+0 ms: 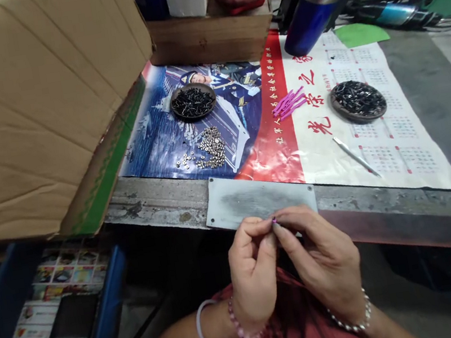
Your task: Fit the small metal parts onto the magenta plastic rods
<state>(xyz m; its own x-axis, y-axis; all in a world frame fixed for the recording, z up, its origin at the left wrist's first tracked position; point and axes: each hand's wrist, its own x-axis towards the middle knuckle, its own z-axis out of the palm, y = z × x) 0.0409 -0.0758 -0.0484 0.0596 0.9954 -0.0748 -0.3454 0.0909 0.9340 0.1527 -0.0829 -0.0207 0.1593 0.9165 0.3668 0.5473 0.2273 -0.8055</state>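
Observation:
My left hand [255, 273] and my right hand [323, 259] meet fingertip to fingertip just in front of the table edge. Both pinch a tiny piece with a purple tip [274, 220]; most of it is hidden by the fingers, so its kind does not show. Right behind the hands lies a grey metal plate [255, 195] with screws at its corners. Farther back are a pile of small silver beads [213, 148], a round dish of small dark pieces [193, 102], a bundle of pink-purple strips [289, 104] and a second dish of dark pieces [358, 101].
A slim silver blade-like tool [356, 157] lies on the calendar poster [273, 144]. A large cardboard box [40, 107] stands at left, above a blue drawer [109, 301]. A blue bottle [314, 12], a wooden block [211, 37] and a power tool [398, 13] sit at the back.

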